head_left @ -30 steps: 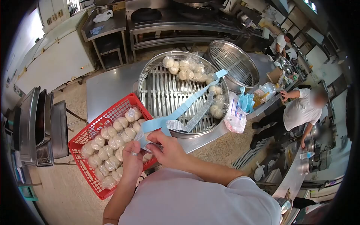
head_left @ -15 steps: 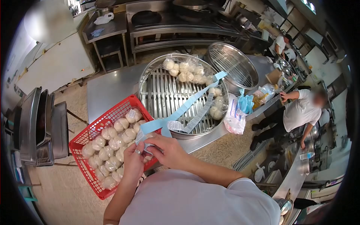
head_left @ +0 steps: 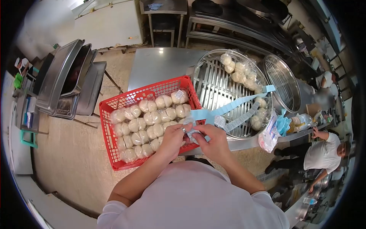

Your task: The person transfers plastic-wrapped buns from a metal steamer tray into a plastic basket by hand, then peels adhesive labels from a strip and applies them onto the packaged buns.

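Looks like our view's swung left, so the red basket point(head_left: 107, 133) now sits nearer mid-frame. Our left hand point(head_left: 172, 140) and right hand point(head_left: 214, 142) both pinch the label strip point(head_left: 230, 108) by the basket's right edge; its tail crosses the steamer tray point(head_left: 207, 88). One bun pack point(head_left: 179, 98) clearly wears a label; most others look bare, so plenty left, we'd say.

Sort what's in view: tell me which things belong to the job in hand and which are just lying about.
In the job, by the look of it:
blue label strip, at the left hand and right hand
bagged buns
red basket
round slatted tray

Probably just lying about:
metal pans
blue cloth
bottle
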Demonstrator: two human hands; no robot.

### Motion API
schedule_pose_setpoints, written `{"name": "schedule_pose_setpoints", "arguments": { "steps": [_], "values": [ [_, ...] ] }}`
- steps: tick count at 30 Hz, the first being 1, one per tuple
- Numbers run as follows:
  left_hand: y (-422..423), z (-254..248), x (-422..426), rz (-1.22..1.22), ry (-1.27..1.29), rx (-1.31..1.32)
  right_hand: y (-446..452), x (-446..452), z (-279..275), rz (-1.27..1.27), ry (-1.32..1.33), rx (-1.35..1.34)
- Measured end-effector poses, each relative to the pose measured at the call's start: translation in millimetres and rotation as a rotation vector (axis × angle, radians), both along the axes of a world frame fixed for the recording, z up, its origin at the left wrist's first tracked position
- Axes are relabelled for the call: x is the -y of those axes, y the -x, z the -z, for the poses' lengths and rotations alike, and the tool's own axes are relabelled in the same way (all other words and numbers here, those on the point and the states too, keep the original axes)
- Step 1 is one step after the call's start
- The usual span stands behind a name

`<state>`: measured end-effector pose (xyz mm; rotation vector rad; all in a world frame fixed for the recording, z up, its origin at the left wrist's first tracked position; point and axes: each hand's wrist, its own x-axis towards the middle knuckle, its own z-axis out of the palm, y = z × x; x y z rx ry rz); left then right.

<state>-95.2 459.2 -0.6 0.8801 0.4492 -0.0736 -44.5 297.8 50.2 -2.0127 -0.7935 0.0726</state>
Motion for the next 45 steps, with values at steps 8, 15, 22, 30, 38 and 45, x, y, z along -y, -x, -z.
{"name": "schedule_pose_setpoints", "arguments": {
  "steps": [8, 15, 22, 30, 38, 45],
  "values": [
    [2.5, 8.5, 7.7, 0.003, 0.033, -0.070, -3.0, 2.9, 8.1, -0.072, 0.056, 0.228],
    [7.3, 18.5, 5.1, 0.042, 0.096, -0.027, -6.6, 4.4, 4.0, -0.055, 0.064, -0.070],
    [0.8, 11.7, -2.1, 0.194, -0.003, -0.051, -5.8, 5.8, -6.6, -0.070, 0.089, -0.205],
    [-4.3, 12.1, 5.9, 0.157, -0.071, -0.041, -4.8, 14.0, -5.4, -0.072, 0.109, 0.217],
    [-8.3, 17.9, 14.3, 0.105, -0.068, -0.042, 0.7, 15.2, -23.9, -0.161, 0.112, 0.309],
    [4.5, 16.7, 13.6, 0.340, -0.531, 0.002, -30.3, 1.3, -35.6, -0.006, -0.005, 0.042]
  ]
}}
